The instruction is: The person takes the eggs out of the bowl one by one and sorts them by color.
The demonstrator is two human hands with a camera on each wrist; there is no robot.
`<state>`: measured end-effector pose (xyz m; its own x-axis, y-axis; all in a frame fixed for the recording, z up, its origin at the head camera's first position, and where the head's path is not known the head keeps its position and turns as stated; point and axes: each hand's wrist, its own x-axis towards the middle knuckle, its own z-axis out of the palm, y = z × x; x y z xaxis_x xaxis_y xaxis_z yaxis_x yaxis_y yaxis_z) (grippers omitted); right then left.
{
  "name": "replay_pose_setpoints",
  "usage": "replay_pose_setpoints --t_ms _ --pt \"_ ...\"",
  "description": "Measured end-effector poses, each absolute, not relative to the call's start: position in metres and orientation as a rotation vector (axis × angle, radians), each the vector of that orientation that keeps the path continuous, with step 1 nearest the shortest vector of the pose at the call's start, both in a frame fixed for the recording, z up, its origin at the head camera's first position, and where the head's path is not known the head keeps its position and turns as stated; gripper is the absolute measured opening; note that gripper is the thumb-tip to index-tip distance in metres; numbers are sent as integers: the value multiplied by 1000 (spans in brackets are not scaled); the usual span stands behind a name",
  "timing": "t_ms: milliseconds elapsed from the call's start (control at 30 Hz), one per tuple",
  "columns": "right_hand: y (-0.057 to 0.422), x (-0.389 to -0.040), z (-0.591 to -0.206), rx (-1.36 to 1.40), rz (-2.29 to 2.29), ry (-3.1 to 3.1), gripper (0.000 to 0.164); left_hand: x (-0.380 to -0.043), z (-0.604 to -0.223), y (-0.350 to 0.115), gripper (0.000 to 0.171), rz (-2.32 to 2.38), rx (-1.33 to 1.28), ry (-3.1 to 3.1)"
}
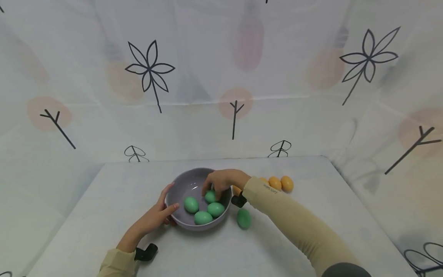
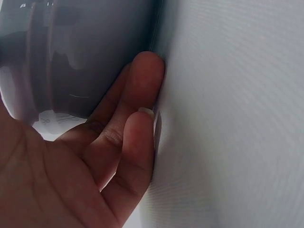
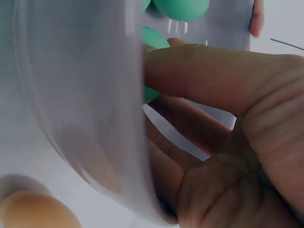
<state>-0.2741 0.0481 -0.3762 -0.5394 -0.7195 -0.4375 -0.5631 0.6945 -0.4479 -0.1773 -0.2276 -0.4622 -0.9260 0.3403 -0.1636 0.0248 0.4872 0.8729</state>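
A grey-purple bowl (image 1: 187, 185) stands on the table. My left hand (image 1: 157, 213) holds its left side, thumb over the rim; in the left wrist view, the fingers (image 2: 142, 80) lie under the bowl's curved outside (image 2: 90, 47), against the tabletop. Reaching inside from the right, my right hand (image 1: 221, 180) pinches a green egg (image 1: 210, 196). That egg (image 3: 155, 38) is partly covered by the thumb and fingers in the right wrist view. Three other green eggs (image 1: 203, 217) lie in the bowl's lower part.
Just right of the bowl, one green egg (image 1: 243, 218) lies on the white tabletop (image 1: 207, 254). Several orange eggs (image 1: 287, 184) sit farther back, some partly behind the right forearm (image 1: 287, 215). A patterned white cloth (image 1: 194, 130) hangs behind the table.
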Motion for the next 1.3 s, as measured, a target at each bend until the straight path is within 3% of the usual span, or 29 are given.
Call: replay_pose_setpoints --t_ms 233,500,933,1300 --pt "52 -278 -380 -952 -547 2241 46 -177 -460 -227 77 1407 306 2436" --pt "43 -275 -386 -1044 -378 2104 44 -177 -461 -226 77 1426 301 2421" --pt "34 -281 -378 -946 -279 2056 37 -178 -459 -227 76 1411 299 2427" --pt "33 -281 -378 -876 -437 1977 35 -178 -461 -228 76 1424 322 2429"
